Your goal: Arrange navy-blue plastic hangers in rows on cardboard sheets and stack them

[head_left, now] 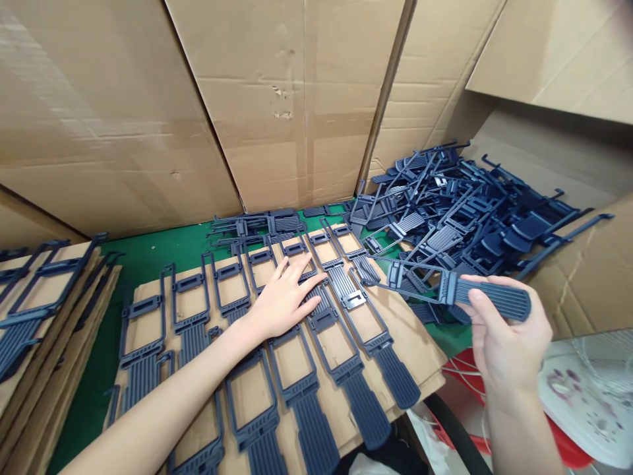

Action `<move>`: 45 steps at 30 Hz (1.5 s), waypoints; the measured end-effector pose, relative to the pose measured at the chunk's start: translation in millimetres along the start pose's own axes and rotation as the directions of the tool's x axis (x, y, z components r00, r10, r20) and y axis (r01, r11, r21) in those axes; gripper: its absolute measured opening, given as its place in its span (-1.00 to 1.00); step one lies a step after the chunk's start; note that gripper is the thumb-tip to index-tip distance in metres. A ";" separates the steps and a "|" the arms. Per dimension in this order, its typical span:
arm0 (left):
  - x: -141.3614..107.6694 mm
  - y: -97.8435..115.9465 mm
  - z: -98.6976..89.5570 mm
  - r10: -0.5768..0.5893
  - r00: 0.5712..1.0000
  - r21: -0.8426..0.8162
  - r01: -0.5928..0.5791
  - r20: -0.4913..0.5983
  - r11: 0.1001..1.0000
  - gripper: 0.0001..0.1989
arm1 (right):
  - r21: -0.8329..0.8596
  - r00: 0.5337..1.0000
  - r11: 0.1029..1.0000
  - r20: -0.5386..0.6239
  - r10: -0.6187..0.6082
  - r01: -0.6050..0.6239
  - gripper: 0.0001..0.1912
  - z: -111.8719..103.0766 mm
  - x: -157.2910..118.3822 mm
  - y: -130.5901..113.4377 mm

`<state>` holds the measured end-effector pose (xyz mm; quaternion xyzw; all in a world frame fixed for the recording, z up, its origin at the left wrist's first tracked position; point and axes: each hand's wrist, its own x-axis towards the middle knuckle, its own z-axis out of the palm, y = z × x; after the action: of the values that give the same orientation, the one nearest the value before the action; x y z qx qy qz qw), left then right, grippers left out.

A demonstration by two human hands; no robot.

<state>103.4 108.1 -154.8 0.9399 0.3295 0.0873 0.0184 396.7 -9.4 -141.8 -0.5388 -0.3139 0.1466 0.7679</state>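
Observation:
My right hand [509,336] grips a dark blue plastic frame with a ribbed paddle end [499,298], thumb on top of the paddle. Its open frame points left, over the near edge of the pile. My left hand [281,297] lies with fingers spread over similar frames set out in rows on a cardboard sheet [326,343]. Whether it presses on them I cannot tell. One frame [353,300] near its fingertips carries a shiny metal plate. Another paddle frame [363,409] lies at the sheet's front edge.
A loose heap of the same frames [459,204] fills the back right, beside cardboard walls [297,99]. Stacked cardboard sheets with frames [54,343] stand at the left on the green table surface [148,247]. A white flower-patterned lid [588,409] sits at the lower right.

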 end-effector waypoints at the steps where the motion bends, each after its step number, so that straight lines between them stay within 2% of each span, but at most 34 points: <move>1: -0.1 -0.1 0.3 0.001 1.000 -0.006 -0.001 -0.006 1.000 -0.56 | -0.005 1.000 1.000 0.003 -0.003 0.003 -0.66 -0.4 0.4 0.1; 15: 0.0 -0.2 1.5 -0.003 1.000 -0.026 0.002 -0.016 1.000 -0.56 | -0.022 1.000 1.000 0.003 -0.020 0.020 -0.65 -2.4 5.6 0.7; 21: -0.1 -0.1 1.9 0.001 1.000 -0.017 -0.001 -0.018 1.000 -0.56 | -0.074 0.999 0.996 0.004 -0.051 0.051 -0.62 -5.8 8.9 3.9; 27: 0.3 0.7 1.7 -0.001 1.000 0.001 0.001 -0.002 1.000 -0.55 | -0.082 0.999 0.995 0.017 -0.048 0.049 -0.62 -7.8 11.5 6.0; 32: 0.5 1.1 0.9 -0.004 1.000 -0.008 0.004 0.000 1.000 -0.55 | -0.154 0.999 0.987 0.045 -0.029 0.035 -0.58 -12.5 13.2 6.2; 37: 0.6 0.8 0.5 -0.001 1.000 0.005 0.001 0.004 1.000 -0.55 | -0.055 0.992 0.993 0.076 -0.102 0.106 -0.61 -14.4 11.0 -7.0; 39: 0.5 0.4 1.1 -0.002 1.000 0.005 0.002 0.002 1.000 -0.55 | -0.075 0.981 0.982 0.104 -0.166 0.174 -0.68 -15.3 8.3 -14.0; 41: 0.4 0.1 1.6 -0.001 1.000 0.002 0.001 -0.003 1.000 -0.55 | -0.171 0.953 0.949 0.193 -0.233 0.267 -0.74 -18.6 5.8 -19.6; 43: 0.5 -0.1 2.0 0.004 1.000 0.004 -0.004 -0.004 1.000 -0.55 | -0.244 0.895 0.894 0.346 -0.283 0.377 -0.77 -24.7 4.8 -22.7; 45: 0.6 0.0 2.1 0.009 1.000 0.013 -0.009 0.000 1.000 -0.55 | -0.248 0.811 0.852 0.508 -0.292 0.462 -0.77 -32.0 5.7 -23.4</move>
<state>104.2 108.5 -156.8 0.9414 0.3261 0.0852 0.0118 418.9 -38.5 -125.5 -0.5462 -0.6070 0.0497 0.5750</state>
